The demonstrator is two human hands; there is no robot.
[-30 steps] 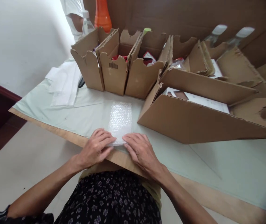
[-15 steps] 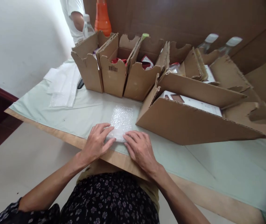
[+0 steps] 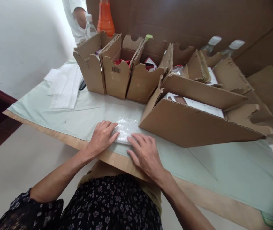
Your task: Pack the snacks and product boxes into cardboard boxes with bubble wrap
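Observation:
A small clear piece of bubble wrap [image 3: 126,129] lies on the pale green cloth near the table's front edge. Its near end is folded over into a flat bundle; whether anything is inside cannot be made out. My left hand [image 3: 103,135] grips the bundle's left side, with thumb and fingertips on the wrap. At the right near corner, the curled fingertips of my right hand [image 3: 146,153] hold the wrap, while its thumb sits lower, near the cloth.
Cardboard bins [image 3: 116,76] holding small packages stand in a row behind. A larger angled cardboard bin [image 3: 198,127] with white boxes [image 3: 196,105] is to the right. White bubble wrap sheets [image 3: 65,86] lie left. Behind are an orange bottle [image 3: 105,19] and a person's sleeve [image 3: 75,6].
The bubble wrap has become shorter as its near end was folded away from me. Both hands have shifted slightly forward with it.

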